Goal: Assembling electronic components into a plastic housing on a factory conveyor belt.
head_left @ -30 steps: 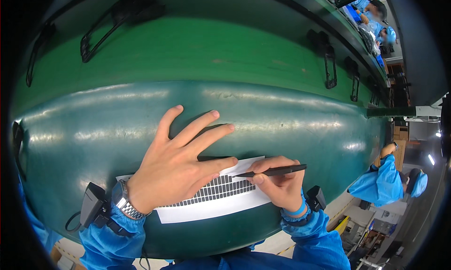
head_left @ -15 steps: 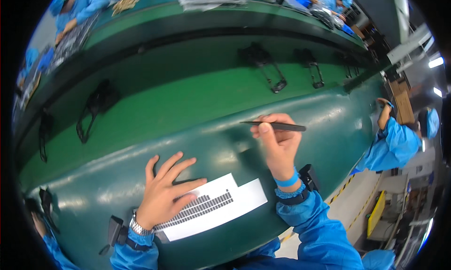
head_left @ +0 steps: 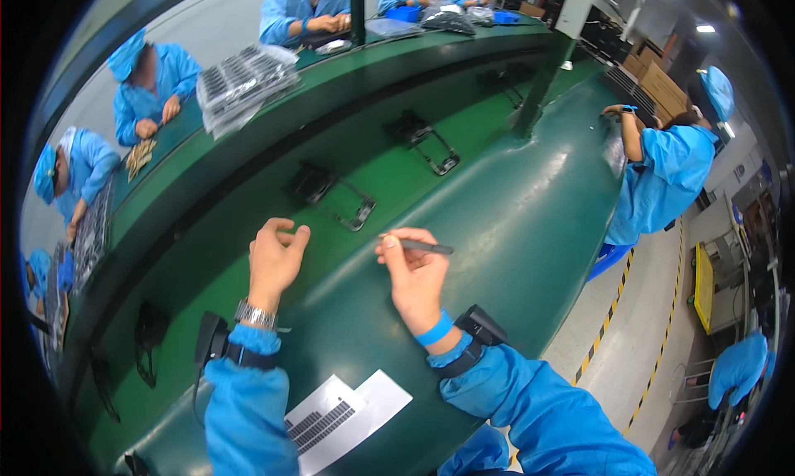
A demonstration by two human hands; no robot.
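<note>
My right hand [head_left: 416, 279] pinches dark tweezers [head_left: 434, 247] above the edge between the dark green tabletop [head_left: 522, 252] and the brighter green belt. My left hand [head_left: 277, 259] reaches out over the belt, empty, with fingers loosely curled and the thumb apart. On the belt beyond it lies a black part with a thin rectangular frame [head_left: 358, 214], nearest to both hands. White sheets [head_left: 371, 397] bearing rows of small dark rectangular pieces lie on the tabletop, partly behind my left sleeve.
More black framed parts [head_left: 443, 160] sit along the belt [head_left: 248, 327]. A green post [head_left: 542, 95] rises at the belt's near side. A co-worker [head_left: 667, 165] is at the table's right end; several others sit across the belt, near stacked clear-bagged trays [head_left: 248, 83].
My view has swung to the right. My left hand has lifted off the white sheets and moved out over the belt. The right hand still holds the tweezers. Black parts have shifted leftward in view.
</note>
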